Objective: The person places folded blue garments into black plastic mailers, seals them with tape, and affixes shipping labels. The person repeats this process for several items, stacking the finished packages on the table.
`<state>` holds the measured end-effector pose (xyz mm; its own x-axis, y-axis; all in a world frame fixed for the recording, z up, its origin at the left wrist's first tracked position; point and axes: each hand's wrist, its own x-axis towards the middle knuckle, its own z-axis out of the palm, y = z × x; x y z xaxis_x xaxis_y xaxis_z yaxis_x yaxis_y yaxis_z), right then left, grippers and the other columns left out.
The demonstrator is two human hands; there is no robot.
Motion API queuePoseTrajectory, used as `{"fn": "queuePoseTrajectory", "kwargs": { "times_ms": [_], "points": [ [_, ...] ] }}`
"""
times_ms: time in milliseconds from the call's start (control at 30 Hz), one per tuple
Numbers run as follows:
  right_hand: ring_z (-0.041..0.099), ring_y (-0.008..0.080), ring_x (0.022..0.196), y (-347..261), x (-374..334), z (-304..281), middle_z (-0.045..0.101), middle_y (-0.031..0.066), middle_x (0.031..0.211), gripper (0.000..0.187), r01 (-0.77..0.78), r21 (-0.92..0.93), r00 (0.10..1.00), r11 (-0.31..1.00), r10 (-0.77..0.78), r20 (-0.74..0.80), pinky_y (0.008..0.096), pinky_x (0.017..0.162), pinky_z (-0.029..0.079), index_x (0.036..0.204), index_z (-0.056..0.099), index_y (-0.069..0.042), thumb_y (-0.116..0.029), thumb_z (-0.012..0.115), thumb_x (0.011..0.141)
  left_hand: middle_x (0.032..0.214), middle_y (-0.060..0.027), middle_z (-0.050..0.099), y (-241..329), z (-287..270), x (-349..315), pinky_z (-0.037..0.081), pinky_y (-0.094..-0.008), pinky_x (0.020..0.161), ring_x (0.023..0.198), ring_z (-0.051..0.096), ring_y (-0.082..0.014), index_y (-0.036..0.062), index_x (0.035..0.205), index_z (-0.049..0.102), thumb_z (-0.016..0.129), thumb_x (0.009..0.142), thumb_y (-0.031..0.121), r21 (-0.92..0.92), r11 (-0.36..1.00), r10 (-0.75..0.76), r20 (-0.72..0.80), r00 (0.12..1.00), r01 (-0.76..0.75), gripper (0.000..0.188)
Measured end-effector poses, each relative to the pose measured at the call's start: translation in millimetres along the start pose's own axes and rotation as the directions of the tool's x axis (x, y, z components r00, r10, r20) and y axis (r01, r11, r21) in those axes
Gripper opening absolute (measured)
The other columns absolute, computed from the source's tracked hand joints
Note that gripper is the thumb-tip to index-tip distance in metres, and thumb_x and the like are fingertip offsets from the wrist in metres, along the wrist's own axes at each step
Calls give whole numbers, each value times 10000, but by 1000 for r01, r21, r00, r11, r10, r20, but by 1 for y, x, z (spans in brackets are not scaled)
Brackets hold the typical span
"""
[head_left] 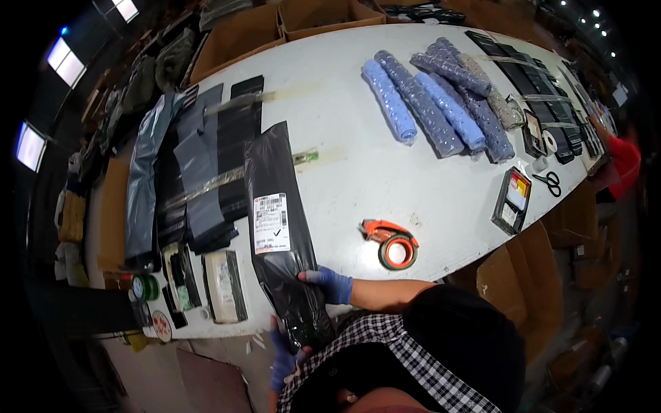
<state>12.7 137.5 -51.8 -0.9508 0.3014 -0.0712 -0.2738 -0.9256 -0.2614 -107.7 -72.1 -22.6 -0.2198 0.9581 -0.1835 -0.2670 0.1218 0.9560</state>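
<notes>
A long black plastic mailing bag (292,275) with a white shipping label (273,224) lies at the near edge of the table, its lower end close to my body. My right hand (332,284), in a blue fingerless glove, grips the bag's right side with the thumb on top. At the bag's lower end my left hand (283,354), gloved alike, holds its left edge. To the right an orange tape dispenser (391,244) rests on the white tabletop.
Stacked grey and black bags (200,165) are taped down at left. Rolls of blue and grey speckled material (420,103) lie at the far right. Black scissors (549,183) and a dark box (511,200) sit near the right edge. Cardboard boxes (330,15) stand beyond.
</notes>
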Motion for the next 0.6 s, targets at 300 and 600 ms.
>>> {"fn": "queuePoseTrajectory", "kwargs": {
  "times_ms": [300,600],
  "points": [
    [596,126,963,-287,-26,47,637,13,1050,478,542,-632,740,554,-671,47,306,886,476,1198,613,-74,-378,705,840,1171,-88,612,131,157,208,495,-307,860,1008,597,-185,17,1312,505,570,921,558,-79,997,6,222,975,12,671],
    [572,146,1000,-465,-159,-6,597,64,1168,415,351,-857,8,-377,-914,405,306,852,484,1270,542,-46,-188,650,895,1322,-232,546,261,402,448,475,-429,1024,1127,609,-354,7,1380,425,676,915,240,-408,873,480,617,623,-268,576]
  ]
}}
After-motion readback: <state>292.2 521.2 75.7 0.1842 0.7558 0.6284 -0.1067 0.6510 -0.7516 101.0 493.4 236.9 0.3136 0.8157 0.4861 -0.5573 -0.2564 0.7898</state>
